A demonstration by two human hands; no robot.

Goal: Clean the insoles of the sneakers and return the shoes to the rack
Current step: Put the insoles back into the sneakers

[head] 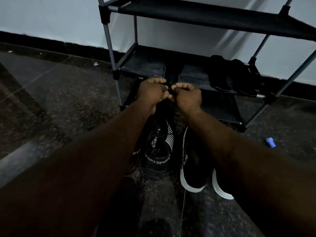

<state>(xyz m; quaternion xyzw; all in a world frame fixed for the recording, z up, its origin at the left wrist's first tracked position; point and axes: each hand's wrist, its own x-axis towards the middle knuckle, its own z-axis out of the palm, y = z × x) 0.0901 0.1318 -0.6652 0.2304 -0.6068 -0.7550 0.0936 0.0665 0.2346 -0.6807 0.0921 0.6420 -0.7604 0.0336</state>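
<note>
black sport-lettered sneaker (pixel 159 151) and white-soled black sneaker (pixel 193 170) upright, side by side, just before the dark rack (pixel 143 65)

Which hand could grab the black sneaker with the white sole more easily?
Probably the right hand: the black sneaker with the white sole lies under that forearm, farther from the left hand.
</note>
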